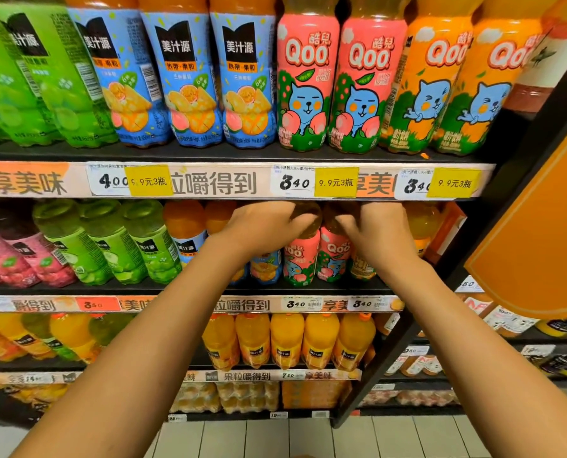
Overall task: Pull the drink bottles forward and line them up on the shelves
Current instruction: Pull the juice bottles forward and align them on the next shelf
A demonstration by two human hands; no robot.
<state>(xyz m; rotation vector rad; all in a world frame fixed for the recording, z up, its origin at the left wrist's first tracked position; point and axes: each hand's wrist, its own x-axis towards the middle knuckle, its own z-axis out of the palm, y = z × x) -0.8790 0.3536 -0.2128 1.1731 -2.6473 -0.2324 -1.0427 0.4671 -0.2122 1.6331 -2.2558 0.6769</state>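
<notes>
While both hands grip pink Qoo bottles, middle shelf holds juice.

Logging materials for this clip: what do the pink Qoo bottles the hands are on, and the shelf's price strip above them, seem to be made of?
Pink Qoo bottles: apparently clear plastic, since amber drink shows through the bare shoulders, wrapped in glossy printed film sleeves. Price strip: looks like a printed paper or card insert with yellow stickers, possibly behind a clear cover; the blur leaves that open. The left hand and right hand curl over the bottle tops.
</notes>
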